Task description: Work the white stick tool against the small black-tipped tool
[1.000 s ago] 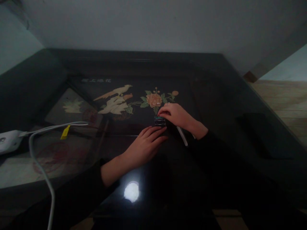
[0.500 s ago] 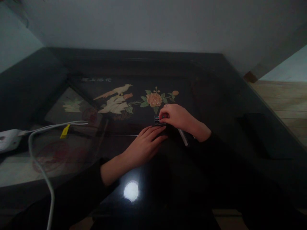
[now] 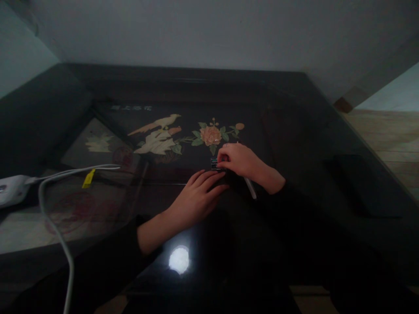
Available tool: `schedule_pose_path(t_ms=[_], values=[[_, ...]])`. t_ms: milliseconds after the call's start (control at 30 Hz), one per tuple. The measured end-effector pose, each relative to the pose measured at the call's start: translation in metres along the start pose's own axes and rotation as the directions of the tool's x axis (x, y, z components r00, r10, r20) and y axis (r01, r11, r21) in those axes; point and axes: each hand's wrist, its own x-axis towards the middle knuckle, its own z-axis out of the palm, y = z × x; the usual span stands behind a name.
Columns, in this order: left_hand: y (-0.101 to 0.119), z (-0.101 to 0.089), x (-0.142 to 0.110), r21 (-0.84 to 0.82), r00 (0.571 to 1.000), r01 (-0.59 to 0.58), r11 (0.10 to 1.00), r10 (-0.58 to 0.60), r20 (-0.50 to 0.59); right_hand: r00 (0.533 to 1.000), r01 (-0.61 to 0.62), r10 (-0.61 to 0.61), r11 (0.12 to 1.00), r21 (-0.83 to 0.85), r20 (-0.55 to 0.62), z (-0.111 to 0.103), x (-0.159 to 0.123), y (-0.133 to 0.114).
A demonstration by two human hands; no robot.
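Observation:
A small dark block with shiny parallel bands, like little batteries side by side, lies on the black table. It is partly covered by my fingers, so its exact kind is unclear. My right hand is closed, thumb and fingertips pinching at the block's right side. Stretched along the near side of the block are the fingers of my left hand, which lies low on the tabletop with its fingertips at or touching that edge. A thin pale stick pokes out below my right wrist, its other end hidden.
At the left are a white power strip, a pale cable and a yellow tag. A dark flat object lies at the right. The table has an inlaid bird and flower picture; a wall stands behind.
Both hands stay almost where they were around the small banded block. My right wrist has shifted very slightly to the left; the pinch looks the same.

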Motion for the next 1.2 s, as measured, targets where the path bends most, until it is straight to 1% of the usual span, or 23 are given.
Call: schedule_pose_path(t_ms=[133,633,867,1200], values=[[0.0005,0.0006,-0.0005,-0.001,1.0,0.02,1.0,-0.02,-0.021,1.0,0.004,-0.004,1.0,0.016,0.004,0.0011,0.0007,0.001],[0.0056,-0.001,-0.0028,0.038,0.996,0.079,0.996,-0.077,-0.037,0.999,0.029,-0.03,0.999,0.036,0.021,0.0015,0.0017,0.0044],[0.0026,0.0063,-0.0048,0.007,0.999,0.038,0.999,-0.037,-0.036,0.999,0.032,-0.033,0.999,0.02,0.014,0.0006,-0.0003,0.0026],[0.0019,0.0051,-0.0047,0.026,0.999,0.034,0.999,-0.034,-0.017,1.0,0.009,-0.009,0.999,0.034,0.018,-0.0017,0.0006,0.0013]])
